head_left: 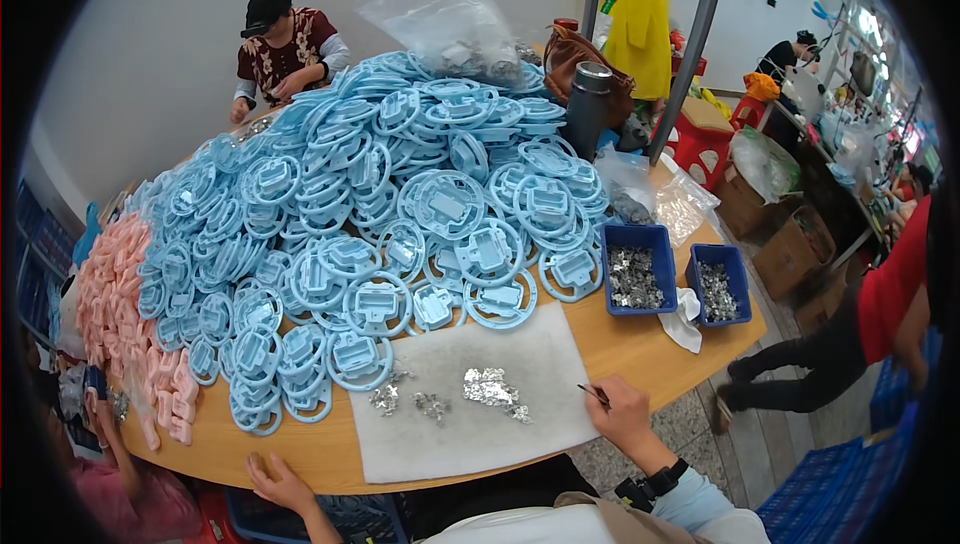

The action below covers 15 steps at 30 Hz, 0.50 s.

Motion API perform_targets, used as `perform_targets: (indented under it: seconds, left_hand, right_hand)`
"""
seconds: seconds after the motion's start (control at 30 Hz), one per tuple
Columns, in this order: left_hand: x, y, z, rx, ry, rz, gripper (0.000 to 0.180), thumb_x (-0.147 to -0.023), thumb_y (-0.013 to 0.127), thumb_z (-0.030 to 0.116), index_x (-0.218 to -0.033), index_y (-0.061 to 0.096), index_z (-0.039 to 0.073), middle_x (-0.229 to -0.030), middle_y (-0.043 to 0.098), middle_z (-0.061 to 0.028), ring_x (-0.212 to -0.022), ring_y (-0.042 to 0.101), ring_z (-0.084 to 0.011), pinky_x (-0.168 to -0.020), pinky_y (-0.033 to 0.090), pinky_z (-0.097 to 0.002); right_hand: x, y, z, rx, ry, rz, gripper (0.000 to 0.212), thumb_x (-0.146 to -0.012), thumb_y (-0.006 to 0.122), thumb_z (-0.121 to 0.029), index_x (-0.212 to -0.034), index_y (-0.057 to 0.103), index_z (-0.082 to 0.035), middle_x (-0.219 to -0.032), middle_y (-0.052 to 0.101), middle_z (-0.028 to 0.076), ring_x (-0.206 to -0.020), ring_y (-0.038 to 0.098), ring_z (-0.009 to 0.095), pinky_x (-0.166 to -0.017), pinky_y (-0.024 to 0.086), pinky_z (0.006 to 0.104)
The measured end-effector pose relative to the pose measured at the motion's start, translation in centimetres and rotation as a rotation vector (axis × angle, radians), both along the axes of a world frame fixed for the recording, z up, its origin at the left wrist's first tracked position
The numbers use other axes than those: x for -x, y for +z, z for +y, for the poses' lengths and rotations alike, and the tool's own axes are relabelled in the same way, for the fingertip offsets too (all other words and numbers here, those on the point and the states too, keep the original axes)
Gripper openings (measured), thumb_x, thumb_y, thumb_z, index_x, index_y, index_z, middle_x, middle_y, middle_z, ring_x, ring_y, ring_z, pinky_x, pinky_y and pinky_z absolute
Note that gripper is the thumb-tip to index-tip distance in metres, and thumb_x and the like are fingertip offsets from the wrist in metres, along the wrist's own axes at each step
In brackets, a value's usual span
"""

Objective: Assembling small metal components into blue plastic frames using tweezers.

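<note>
My right hand (pixel 622 410) pinches a pair of thin dark tweezers (pixel 592 394) over the right edge of a white mat (pixel 540 354). On the mat, shiny silver metal pieces (pixel 490 387) lie in a larger cluster, with two smaller heaps to its left. The tweezers' tips are apart from these pieces. Resting at the table's front edge, left of the mat, my left hand (pixel 281 485) has its fingers apart and holds nothing. Light-blue plastic ring-shaped parts (pixel 355 359) lie closest to it on the far side.
A tall pile of blue parts (pixel 330 164) covers the table's middle, with pink plastic parts (pixel 115 294) at left. Two blue bins (pixel 667 254) of metal pieces stand at right beside a white cloth (pixel 682 324). A dark bottle (pixel 588 109) stands behind. Other people sit across and at left.
</note>
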State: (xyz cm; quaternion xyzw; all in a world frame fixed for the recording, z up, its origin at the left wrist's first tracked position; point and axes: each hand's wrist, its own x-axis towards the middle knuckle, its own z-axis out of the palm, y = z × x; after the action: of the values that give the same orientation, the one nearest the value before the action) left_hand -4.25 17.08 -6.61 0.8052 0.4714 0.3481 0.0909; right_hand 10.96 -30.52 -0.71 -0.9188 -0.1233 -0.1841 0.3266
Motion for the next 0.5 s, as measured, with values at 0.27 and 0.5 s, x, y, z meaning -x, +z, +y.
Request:
perform_targets:
  seconds: [0.27, 0.5]
  left_hand:
    - [0.16, -0.52, 0.37, -0.017, 0.007, 0.039, 0.031, -0.089, 0.053, 0.025, -0.111, 0.055, 0.004, -0.127, 0.049, -0.0052, -0.118, 0.044, -0.0239, -0.104, 0.014, -0.0473]
    - [0.09, 0.06, -0.07, 0.019, -0.013, 0.003, 0.026, -0.088, 0.053, 0.023, -0.106, 0.057, 0.004, -0.124, 0.05, -0.0056, -0.115, 0.046, -0.0237, -0.104, 0.014, -0.0465]
  right_hand:
    - [-0.04, -0.01, -0.19, 0.009, 0.0, 0.007, 0.006, -0.072, 0.064, -0.012, -0.073, 0.059, -0.008, -0.065, 0.056, 0.007, -0.054, 0.057, 0.026, -0.048, 0.044, 0.0347]
    - [-0.1, -0.03, -0.07, 0.01, 0.008, -0.042, 0.005, -0.071, 0.063, -0.009, -0.072, 0.06, -0.006, -0.062, 0.055, 0.008, -0.05, 0.056, 0.023, -0.046, 0.043, 0.0312]
